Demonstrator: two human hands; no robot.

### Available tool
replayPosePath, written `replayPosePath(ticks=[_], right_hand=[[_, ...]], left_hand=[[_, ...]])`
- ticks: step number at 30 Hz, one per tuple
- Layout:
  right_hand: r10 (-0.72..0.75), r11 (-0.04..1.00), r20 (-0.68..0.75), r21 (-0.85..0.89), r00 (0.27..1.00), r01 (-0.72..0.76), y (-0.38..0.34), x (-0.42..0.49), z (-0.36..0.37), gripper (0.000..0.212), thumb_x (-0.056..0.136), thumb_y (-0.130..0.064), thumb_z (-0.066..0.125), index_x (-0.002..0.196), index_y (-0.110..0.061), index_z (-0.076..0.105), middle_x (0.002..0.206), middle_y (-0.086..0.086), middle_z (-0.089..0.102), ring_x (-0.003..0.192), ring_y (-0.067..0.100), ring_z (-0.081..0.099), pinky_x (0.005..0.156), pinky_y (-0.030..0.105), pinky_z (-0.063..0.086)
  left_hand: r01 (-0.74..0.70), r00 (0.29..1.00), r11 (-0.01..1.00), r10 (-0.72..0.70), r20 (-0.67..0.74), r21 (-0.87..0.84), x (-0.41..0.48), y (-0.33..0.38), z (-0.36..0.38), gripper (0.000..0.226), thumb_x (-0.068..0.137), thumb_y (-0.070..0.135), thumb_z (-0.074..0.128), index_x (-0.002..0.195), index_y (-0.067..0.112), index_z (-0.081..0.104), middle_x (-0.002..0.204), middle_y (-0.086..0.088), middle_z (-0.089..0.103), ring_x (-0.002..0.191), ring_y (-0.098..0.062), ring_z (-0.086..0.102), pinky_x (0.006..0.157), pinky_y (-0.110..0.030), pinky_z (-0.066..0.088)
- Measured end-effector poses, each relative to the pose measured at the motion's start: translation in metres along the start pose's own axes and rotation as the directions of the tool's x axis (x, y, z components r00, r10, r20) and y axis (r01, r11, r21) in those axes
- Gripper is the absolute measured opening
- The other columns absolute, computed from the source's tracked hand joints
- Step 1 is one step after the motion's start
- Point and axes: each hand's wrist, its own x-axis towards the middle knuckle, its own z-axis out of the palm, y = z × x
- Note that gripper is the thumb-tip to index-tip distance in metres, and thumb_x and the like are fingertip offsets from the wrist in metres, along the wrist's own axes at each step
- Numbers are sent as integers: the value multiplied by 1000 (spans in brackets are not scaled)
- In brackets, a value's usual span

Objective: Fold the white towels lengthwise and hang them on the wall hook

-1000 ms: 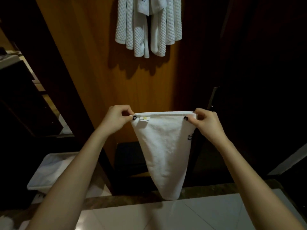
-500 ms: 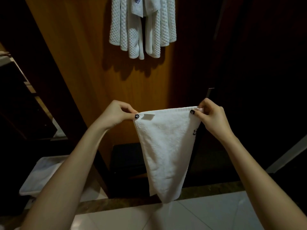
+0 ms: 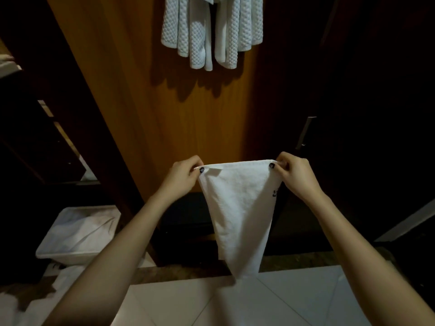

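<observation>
Both hands, left hand [image 3: 182, 176] and right hand [image 3: 295, 176], pinch the white towel's [image 3: 237, 208] top corners; uneven tension would probably skew the fold.

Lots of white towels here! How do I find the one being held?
Find the wooden wall in the middle. Below its bumpy towels, a left hand and right hand pinch one towel by its top corners. It is smooth and hangs to a point.

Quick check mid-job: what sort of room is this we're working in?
Most likely a bathroom or hotel dressing area: white waffle-weave towels hang on the brown wood-panelled wall, glossy white floor tiles lie below, and the left hand and right hand pinch another plain white towel.
</observation>
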Motion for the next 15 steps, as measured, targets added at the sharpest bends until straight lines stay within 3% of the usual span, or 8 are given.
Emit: replayPosePath(ticks=[2,4,6,8,9,12,15], right_hand=[[54,998,7,-43,999,-54,-1,-3,7,14,95,-22,58,83,-17,56,69,-3,57,61,13,57,50,28,45],[138,990,19,14,990,-138,-5,-8,11,9,94,-18,59,86,-17,54,68,1,59,58,16,59,47,29,46],[168,967,100,178,981,-184,-14,-14,9,14,91,-13,61,100,-23,58,73,2,66,59,17,66,49,31,55],[98,908,211,380,973,-174,-28,-18,4,32,90,-6,61,110,-30,62,84,0,72,64,14,70,53,25,56],[54,874,238,458,970,-161,-37,-18,1,30,90,-3,60,108,-27,66,91,2,72,68,16,71,57,26,58],[-41,810,288,570,957,-137,-59,-15,-7,14,91,-3,62,96,-12,71,89,27,67,76,36,66,75,48,59],[-137,803,304,592,943,-74,-76,-10,-14,20,90,-2,64,97,-18,72,86,34,64,81,50,63,81,60,52]], left_hand=[[66,995,991,-74,-61,-120,-2,3,12,19,92,12,56,81,26,58,66,14,55,56,9,51,48,-10,36],[128,979,966,-159,-124,-226,0,6,19,16,89,12,60,79,25,62,65,16,54,56,9,52,49,-7,36],[133,970,948,-184,-156,-290,4,9,22,11,87,12,64,81,21,65,68,16,56,60,3,52,56,-11,37],[98,969,931,-169,-177,-353,7,14,20,6,85,11,67,83,17,68,67,15,57,62,0,51,59,-13,40],[74,970,923,-155,-189,-376,9,18,18,7,85,11,68,83,17,69,66,15,57,62,0,51,59,-11,40],[-21,975,908,-73,-208,-419,12,28,8,14,85,9,68,83,23,68,70,16,62,65,-1,54,59,-8,41],[-109,975,896,12,-222,-430,13,33,-3,21,86,6,66,89,27,67,81,16,64,72,-1,56,64,-10,45]])
